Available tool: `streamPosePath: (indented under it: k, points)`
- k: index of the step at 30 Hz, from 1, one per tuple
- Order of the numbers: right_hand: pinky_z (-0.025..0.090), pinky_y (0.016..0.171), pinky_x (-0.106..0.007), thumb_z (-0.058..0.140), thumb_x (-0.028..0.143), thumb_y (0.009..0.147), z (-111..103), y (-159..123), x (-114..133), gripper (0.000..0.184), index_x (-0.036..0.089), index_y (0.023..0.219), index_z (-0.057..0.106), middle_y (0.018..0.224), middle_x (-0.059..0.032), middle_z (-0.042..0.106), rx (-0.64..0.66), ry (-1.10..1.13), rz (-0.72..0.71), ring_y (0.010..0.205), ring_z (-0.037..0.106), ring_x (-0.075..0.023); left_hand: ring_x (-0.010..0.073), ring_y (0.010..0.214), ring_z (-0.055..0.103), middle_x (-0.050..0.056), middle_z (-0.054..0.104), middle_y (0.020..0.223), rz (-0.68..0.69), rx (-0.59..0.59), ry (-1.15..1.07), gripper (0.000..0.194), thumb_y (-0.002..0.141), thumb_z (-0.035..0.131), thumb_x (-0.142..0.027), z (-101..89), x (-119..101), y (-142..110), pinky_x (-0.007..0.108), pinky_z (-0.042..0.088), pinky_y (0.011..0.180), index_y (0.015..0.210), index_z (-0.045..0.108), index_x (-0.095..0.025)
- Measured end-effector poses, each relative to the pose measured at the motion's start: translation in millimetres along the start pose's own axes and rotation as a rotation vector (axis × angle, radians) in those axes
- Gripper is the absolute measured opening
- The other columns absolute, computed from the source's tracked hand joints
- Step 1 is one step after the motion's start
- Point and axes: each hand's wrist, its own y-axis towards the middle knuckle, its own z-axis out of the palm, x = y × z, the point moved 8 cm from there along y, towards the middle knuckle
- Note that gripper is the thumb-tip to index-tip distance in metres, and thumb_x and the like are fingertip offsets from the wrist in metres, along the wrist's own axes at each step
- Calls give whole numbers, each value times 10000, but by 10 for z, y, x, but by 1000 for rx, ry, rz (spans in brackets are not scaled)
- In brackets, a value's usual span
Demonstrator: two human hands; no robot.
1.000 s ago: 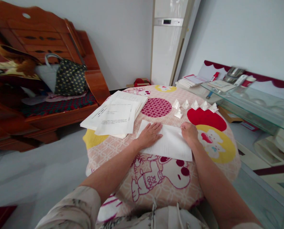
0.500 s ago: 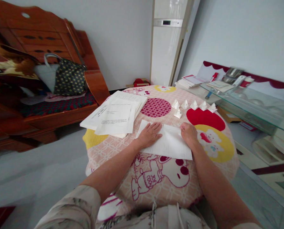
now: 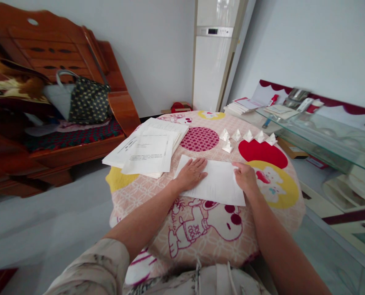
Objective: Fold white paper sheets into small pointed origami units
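Observation:
A white sheet of paper [image 3: 221,182] lies on the round table, and it looks folded over. My left hand [image 3: 191,175] rests flat on its left part, fingers stretched out and slightly spread. At the sheet's right edge, my right hand [image 3: 246,178] is closed with curled fingers, the forefinger and thumb at the upper right corner. How firmly it grips the edge cannot be made out. Beyond the sheet stand several small folded paper pyramids [image 3: 248,136] in a row, with one more [image 3: 227,146] in front of them.
A stack of printed papers [image 3: 150,149] lies on the table's left side. A patterned cloth [image 3: 201,229] covers the table. To the right stands a glass-topped cabinet [image 3: 332,139] with booklets [image 3: 242,105] on it. A wooden sofa [image 3: 53,159] bearing bags [image 3: 90,100] is at left.
My right hand has shifted slightly along the sheet's right edge, and its forefinger now reaches out more toward the corner. My left hand stays flat in place.

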Motion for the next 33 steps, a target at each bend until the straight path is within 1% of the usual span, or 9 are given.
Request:
streamPosePath:
  k: [5,9,14,17,20,25,29,33]
  points:
    - [494,947,-328,441,120,895,-4,-72,116,436,139,1217,734,1156,-129,756,3,-126,-37,1080,685,-255,215,1535,239,97,290,1638,10,-17,-3,604,1048,227,-419,7,5,-3,439,169,1264,1579,284,-137]
    - [495,935,-308,448,113,900,8,-75,130,431,157,1216,739,1150,-118,760,32,-163,-34,1076,691,-245,213,1531,251,92,298,1636,12,-38,-2,596,1046,224,-427,8,14,-4,434,168,1262,1575,299,-162]
    - [496,935,-306,445,103,903,12,-74,153,433,148,1215,742,1151,-132,759,64,-184,-41,1082,694,-248,223,1531,251,102,289,1639,13,-31,8,601,1048,220,-422,23,14,2,441,174,1259,1576,294,-143]
    - [498,930,-310,441,96,901,11,-77,162,441,152,1219,741,1147,-132,760,68,-201,-44,1078,697,-253,222,1534,240,97,283,1642,10,-24,17,594,1050,226,-418,31,13,4,437,165,1260,1578,291,-153]
    - [494,933,-303,442,95,903,14,-80,157,439,150,1221,739,1144,-130,761,69,-210,-43,1081,696,-249,214,1539,227,91,280,1645,6,-20,17,592,1052,231,-421,24,9,2,426,157,1262,1580,284,-160]
    - [487,928,-297,446,103,905,26,-79,141,433,150,1226,733,1144,-126,761,65,-208,-49,1082,692,-245,217,1538,230,100,277,1644,4,-10,14,601,1052,230,-418,-1,-6,-5,435,166,1260,1579,278,-133]
    - [482,909,-306,442,107,899,19,-72,132,434,135,1226,726,1119,-140,761,62,-196,-56,1064,688,-253,217,1537,234,102,283,1641,10,-22,14,600,1051,225,-421,-6,-7,-6,429,167,1260,1578,285,-141]
    - [483,878,-317,485,203,906,-36,-88,92,434,110,1280,683,1077,-141,758,47,-141,-34,1001,684,-251,223,1533,244,100,296,1638,10,-37,8,597,1047,232,-425,9,8,4,438,179,1258,1580,287,-161]
